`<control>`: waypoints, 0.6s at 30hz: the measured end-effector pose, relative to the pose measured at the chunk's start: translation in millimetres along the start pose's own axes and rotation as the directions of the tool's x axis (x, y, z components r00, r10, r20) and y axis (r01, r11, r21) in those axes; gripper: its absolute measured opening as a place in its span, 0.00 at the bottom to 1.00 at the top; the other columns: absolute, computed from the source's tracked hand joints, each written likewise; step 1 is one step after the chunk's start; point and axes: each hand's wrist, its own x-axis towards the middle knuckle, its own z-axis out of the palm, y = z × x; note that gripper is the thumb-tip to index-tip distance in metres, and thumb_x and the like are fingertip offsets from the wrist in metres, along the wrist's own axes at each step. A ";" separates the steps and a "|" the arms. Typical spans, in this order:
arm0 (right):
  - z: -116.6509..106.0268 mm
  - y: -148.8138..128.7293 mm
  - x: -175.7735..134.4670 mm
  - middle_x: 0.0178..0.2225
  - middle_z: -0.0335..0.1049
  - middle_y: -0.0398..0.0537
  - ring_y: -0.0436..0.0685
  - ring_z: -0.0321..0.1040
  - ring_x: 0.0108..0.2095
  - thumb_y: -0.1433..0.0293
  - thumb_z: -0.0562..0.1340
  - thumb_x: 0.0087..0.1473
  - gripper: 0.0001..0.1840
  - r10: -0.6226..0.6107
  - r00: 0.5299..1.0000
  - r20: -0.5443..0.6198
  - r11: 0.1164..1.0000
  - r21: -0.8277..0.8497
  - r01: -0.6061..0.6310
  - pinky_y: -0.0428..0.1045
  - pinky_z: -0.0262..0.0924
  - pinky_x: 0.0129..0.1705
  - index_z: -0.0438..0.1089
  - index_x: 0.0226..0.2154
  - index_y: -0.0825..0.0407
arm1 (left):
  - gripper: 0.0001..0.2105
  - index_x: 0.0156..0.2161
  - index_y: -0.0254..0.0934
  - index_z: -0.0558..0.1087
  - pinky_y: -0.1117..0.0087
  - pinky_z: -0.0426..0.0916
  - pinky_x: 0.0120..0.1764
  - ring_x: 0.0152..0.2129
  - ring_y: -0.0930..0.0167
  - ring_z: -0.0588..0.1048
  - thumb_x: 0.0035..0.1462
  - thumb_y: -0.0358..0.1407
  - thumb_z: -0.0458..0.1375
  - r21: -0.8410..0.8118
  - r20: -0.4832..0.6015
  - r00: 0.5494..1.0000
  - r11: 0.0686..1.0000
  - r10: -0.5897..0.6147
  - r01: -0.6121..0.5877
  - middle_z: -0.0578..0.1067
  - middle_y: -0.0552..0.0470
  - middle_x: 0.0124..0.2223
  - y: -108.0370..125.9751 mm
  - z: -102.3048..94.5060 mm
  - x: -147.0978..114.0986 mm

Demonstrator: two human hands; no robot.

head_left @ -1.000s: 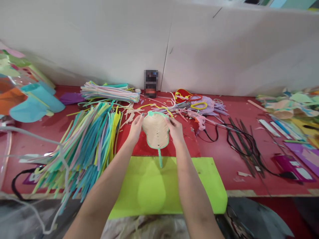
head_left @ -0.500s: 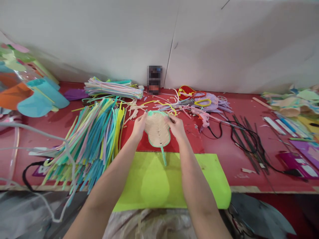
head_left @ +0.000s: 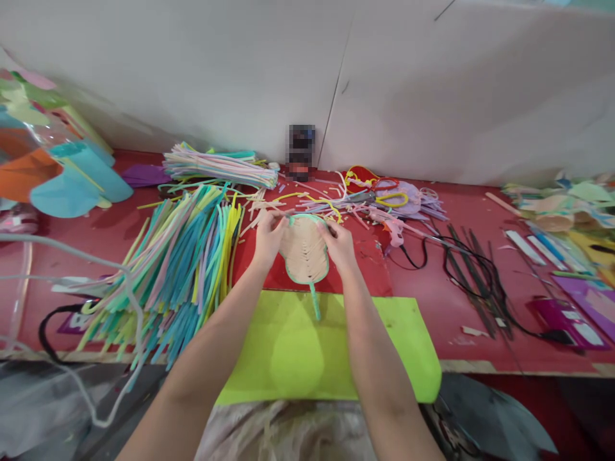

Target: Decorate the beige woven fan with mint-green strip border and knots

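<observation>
Between my hands is a beige pipe-cleaner fan (head_left: pixel 305 250) with a green fuzzy rim and a short green stem pointing toward me. My left hand (head_left: pixel 270 238) pinches its upper left edge, the fingertips bent over the rim. My right hand (head_left: pixel 339 243) grips the upper right edge, thumb on the near face and fingers partly hidden behind it. The fan is held over a red sheet (head_left: pixel 369 269), with its stem tip over a lime-green mat (head_left: pixel 394 333).
Left lies a big heap of coloured pipe cleaners (head_left: pixel 180 269), with another bundle (head_left: pixel 218 168) behind. Yellow-handled scissors (head_left: pixel 391 200) and a pink glue gun (head_left: pixel 394 232) are behind to the right. Dark rods (head_left: pixel 473 275), a black cable and a purple box (head_left: pixel 569 323) lie farther right.
My left hand has shifted its fingers over the fan's upper left rim, covering the green bit that showed there. My right hand keeps its grip. The view has moved slightly.
</observation>
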 end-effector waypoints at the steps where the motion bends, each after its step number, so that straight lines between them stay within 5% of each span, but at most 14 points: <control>1: 0.1 -0.4 0.0 0.30 0.71 0.45 0.54 0.64 0.32 0.52 0.58 0.51 0.20 -0.005 1.000 -0.014 1.000 -0.001 0.005 0.48 0.57 0.35 0.72 0.32 0.52 | 0.02 0.33 0.39 0.67 0.65 0.66 0.46 0.41 0.69 0.74 0.54 0.34 0.55 0.011 0.006 1.000 1.000 0.001 -0.001 0.76 0.49 0.40 0.3 0.8 -0.8; 9: 0.1 -0.1 0.4 0.29 0.70 0.45 0.53 0.64 0.31 0.52 0.57 0.52 0.20 -0.024 0.999 -0.042 0.999 -0.025 0.023 0.47 0.57 0.34 0.71 0.32 0.52 | 0.06 0.34 0.39 0.67 0.70 0.66 0.40 0.34 0.72 0.71 0.50 0.33 0.59 0.142 -0.058 0.998 0.990 0.010 -0.002 0.71 0.53 0.34 -4.4 2.5 -1.4; 18: -8.5 -9.0 -1.4 0.38 0.72 0.49 0.55 0.67 0.39 0.56 0.59 0.53 0.18 -0.122 0.991 -0.047 0.985 -0.132 0.115 0.49 0.60 0.41 0.72 0.40 0.50 | 0.07 0.33 0.39 0.66 0.73 0.65 0.35 0.29 0.75 0.71 0.48 0.31 0.59 0.025 -0.044 0.997 0.998 -0.059 0.060 0.70 0.55 0.32 -0.5 1.6 -2.2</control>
